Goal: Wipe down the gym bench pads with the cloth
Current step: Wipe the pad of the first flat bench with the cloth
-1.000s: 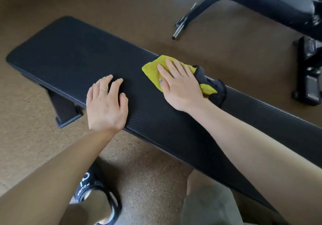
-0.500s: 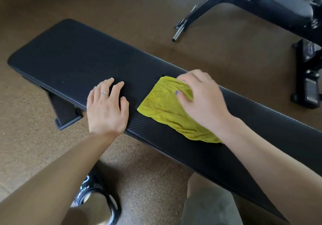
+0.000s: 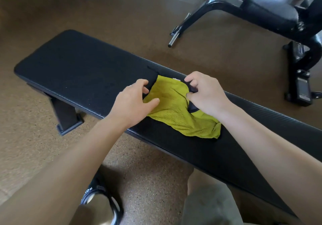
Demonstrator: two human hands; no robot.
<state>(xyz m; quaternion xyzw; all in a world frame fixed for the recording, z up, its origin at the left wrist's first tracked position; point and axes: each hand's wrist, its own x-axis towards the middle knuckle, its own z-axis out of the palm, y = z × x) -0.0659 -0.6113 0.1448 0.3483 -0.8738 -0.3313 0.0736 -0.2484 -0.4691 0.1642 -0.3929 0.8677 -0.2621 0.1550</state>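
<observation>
- The yellow cloth (image 3: 177, 113) lies spread out on the black bench pad (image 3: 83, 71), near the middle of the frame.
- The left hand (image 3: 134, 102) has its fingers curled at the cloth's left edge. It looks like it is pinching the dark trim there, and the thumb lies on the yellow part.
- The right hand (image 3: 203, 94) pinches the dark trim on the cloth's upper right edge with curled fingers.
- I think the step now is fixing the cloth, opening it or folding it, so it is ready to wipe again.
- To do this well, pull the two edges apart gently so the cloth goes flat and has no lumps.
- Then fold it into a neat pad with a clean side facing down.
- Keep it on the bench so it does not fall on the brown floor (image 3: 122, 15).
- After that, press down flat and wipe in long lines all the way to the far end of the pad at the upper left of the frame.
- The dark sandal (image 3: 97, 195) at the bottom of the frame has white letters on its strap. They are too small and bent to read.
- The black machine (image 3: 261, 12) at the upper right has a label on its foot, but it is too blurry to read.
- I see no writing on the cloth or the pad.
</observation>
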